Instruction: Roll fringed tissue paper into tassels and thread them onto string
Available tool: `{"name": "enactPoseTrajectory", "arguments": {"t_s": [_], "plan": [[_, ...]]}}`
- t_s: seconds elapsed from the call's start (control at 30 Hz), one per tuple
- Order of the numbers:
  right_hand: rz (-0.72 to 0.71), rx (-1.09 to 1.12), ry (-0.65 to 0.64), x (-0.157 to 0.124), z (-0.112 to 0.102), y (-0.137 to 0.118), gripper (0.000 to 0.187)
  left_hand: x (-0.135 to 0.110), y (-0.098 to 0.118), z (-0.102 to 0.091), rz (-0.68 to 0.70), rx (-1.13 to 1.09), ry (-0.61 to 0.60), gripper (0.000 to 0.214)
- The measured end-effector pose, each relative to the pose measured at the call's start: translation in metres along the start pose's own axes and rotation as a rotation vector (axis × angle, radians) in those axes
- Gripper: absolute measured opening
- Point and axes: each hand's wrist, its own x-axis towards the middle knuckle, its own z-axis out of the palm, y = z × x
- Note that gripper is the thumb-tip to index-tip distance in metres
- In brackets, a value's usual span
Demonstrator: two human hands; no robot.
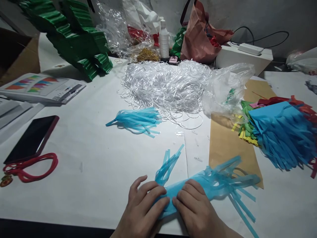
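Observation:
A light-blue tissue-paper fringe (pixel 205 183) lies across the table in front of me, its cut strips fanning out to the right and a smaller bunch of strips pointing up at the left. My left hand (pixel 146 201) has its fingers closed over the left part of the paper. Close beside it, my right hand (pixel 195 205) grips the middle of the sheet with curled fingers. The paper under both hands is hidden. Farther back lies a finished-looking blue tassel (pixel 138 119) with a twisted end at the left.
A heap of white string (pixel 168 86) lies behind the tassel, beside a clear plastic bag (pixel 225 86). Coloured fringed paper (pixel 284 132) and a brown envelope (pixel 230 148) are at right. A phone (pixel 31 138) with a red cord (pixel 39 168) lies left, below flat packages (pixel 42 87).

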Motion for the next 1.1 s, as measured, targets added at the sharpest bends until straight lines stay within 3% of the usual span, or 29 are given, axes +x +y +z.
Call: {"name": "enactPoseTrajectory", "arguments": {"t_s": [0.3, 0.47, 0.63, 0.9, 1.1], "plan": [[0.023, 0.023, 0.026, -0.001, 0.002, 0.002, 0.041, 0.003, 0.003, 0.0, 0.017, 0.015, 0.029, 0.025], [0.019, -0.008, 0.003, -0.002, 0.003, 0.001, 0.046, 0.008, 0.007, 0.0, 0.075, 0.004, 0.015, 0.011], [0.058, -0.026, -0.036, 0.003, 0.002, -0.002, 0.049, 0.01, 0.009, -0.004, 0.108, -0.01, 0.018, 0.033], [-0.08, -0.253, -0.128, -0.01, -0.033, 0.011, 0.04, 0.0, 0.001, -0.008, 0.031, 0.046, 0.051, 0.028], [-0.155, -0.351, -0.247, -0.016, -0.044, 0.017, 0.042, 0.004, 0.004, -0.013, -0.049, 0.071, -0.063, 0.013]]}}
